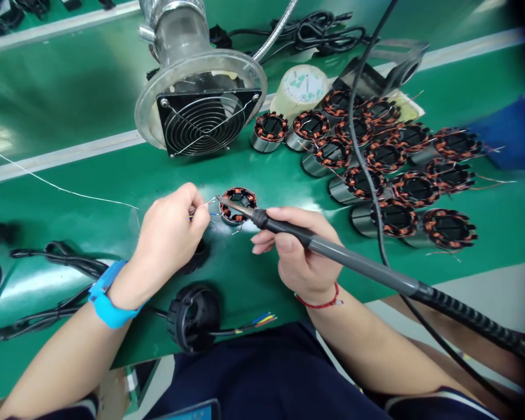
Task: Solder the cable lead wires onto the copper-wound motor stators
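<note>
My right hand (304,251) grips a soldering iron (359,256) like a pen. Its tip points left, at a motor stator (250,195) with copper windings standing on the table. Just left of that stator, my left hand (172,230) is closed in a pinch on thin wires (214,214), a blue one among them. The iron's tip is close to a wire end there; whether they touch I cannot tell. Partly hidden below my left hand is a dark round part (196,256). Nearer my body lies a black round housing (195,318) with coloured wires (260,321).
A fume extractor with a fan grille (207,122) stands at the back. Many wound stators (413,186) crowd the right side, beside a tape roll (304,87). The iron's black cable (367,169) hangs across them. Black cables (52,315) lie at left.
</note>
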`<act>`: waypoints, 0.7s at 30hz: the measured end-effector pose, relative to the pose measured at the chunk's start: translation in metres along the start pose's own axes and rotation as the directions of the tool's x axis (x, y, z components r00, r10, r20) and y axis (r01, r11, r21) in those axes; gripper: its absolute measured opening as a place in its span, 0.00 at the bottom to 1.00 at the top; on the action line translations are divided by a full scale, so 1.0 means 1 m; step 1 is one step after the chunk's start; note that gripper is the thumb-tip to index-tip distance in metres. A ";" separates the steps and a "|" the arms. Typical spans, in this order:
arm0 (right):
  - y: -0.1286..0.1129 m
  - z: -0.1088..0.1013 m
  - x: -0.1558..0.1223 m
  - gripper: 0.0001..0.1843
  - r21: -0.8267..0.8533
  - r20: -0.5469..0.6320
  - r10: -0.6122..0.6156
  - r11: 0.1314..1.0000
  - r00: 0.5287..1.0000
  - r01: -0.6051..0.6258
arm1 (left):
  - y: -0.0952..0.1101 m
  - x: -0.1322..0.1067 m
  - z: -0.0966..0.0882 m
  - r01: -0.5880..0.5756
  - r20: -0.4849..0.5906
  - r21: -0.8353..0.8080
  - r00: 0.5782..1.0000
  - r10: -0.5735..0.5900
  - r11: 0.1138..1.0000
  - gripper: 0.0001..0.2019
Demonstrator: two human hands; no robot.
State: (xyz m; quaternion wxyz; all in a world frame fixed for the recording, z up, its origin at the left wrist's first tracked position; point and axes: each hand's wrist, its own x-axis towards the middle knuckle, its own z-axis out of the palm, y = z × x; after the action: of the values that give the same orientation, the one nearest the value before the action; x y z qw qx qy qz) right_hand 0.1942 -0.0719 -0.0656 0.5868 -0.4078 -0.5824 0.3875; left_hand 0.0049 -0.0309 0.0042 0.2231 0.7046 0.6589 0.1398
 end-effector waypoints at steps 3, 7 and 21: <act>0.000 0.001 0.000 0.13 0.003 0.023 0.028 1.000 0.999 -0.028 | 0.001 0.000 0.000 0.008 -0.005 0.017 1.000 -0.008 1.000 0.06; -0.001 0.002 0.001 0.12 0.022 0.023 0.039 0.999 0.999 -0.039 | 0.001 0.000 0.001 -0.004 -0.009 0.043 1.000 0.004 0.999 0.06; -0.004 0.003 0.001 0.12 0.015 0.027 0.074 0.997 0.997 -0.075 | 0.004 0.001 0.001 0.002 0.015 0.062 1.000 -0.003 0.998 0.06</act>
State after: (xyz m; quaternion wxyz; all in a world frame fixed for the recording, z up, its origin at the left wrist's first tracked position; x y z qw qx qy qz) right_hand 0.1913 -0.0720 -0.0613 0.5674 -0.4196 -0.5714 0.4189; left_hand 0.0092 -0.0302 0.0050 0.2064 0.7113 0.6622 0.1139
